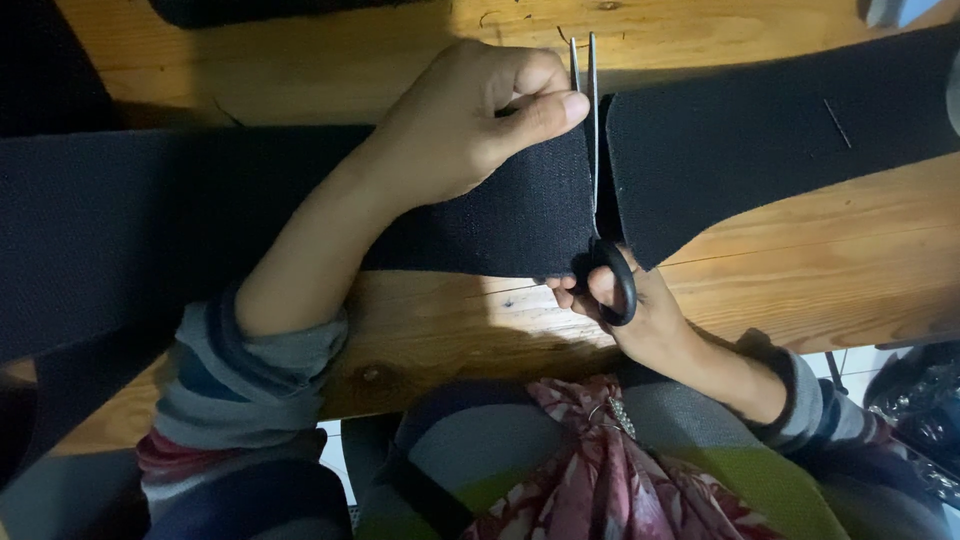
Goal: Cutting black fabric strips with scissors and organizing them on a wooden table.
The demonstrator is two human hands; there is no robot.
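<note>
1. A wide band of black woven fabric (200, 210) lies flat across a wooden tabletop of pale planks (800, 270), running from the left edge of the view to the right.
2. The left hand (465, 125) rests on the fabric, fingers curled and thumb pressing the cloth down just left of the cut line.
3. The right hand (625, 310) sits at the near edge of the band, its fingers closed through the black loop handles of a pair of steel-bladed scissors (598, 200).
4. The scissors point away from the person, their narrow blades lying across the full width of the fabric, tips showing just beyond its far edge.
5. Right of the blades, the fabric has parted slightly from the left portion, with a thin gap between the two.
6. Both forearms wear striped grey, blue and red sleeves (230, 390).
</note>
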